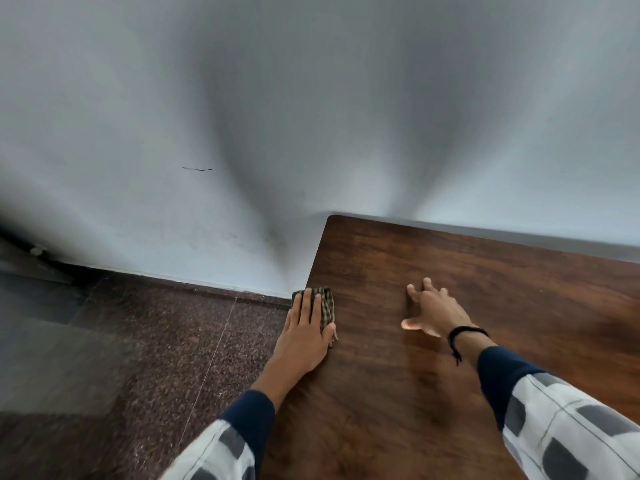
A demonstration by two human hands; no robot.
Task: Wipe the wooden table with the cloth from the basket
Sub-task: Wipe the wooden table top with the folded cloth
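Straight fingers [308, 306] of the left hand [304, 337] press the green checked cloth [327, 304] flat on the wooden table [450, 393], right at its left edge. Well to their right, the right hand [433, 311] rests splayed, grasping nothing. Wiping seems underway; how much tabletop is left cannot be told.

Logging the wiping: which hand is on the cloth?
The left hand, pressing the cloth at the table edge; the right hand rests bare on wood.

The left hand [305, 332] hides much of the cloth [327, 305].
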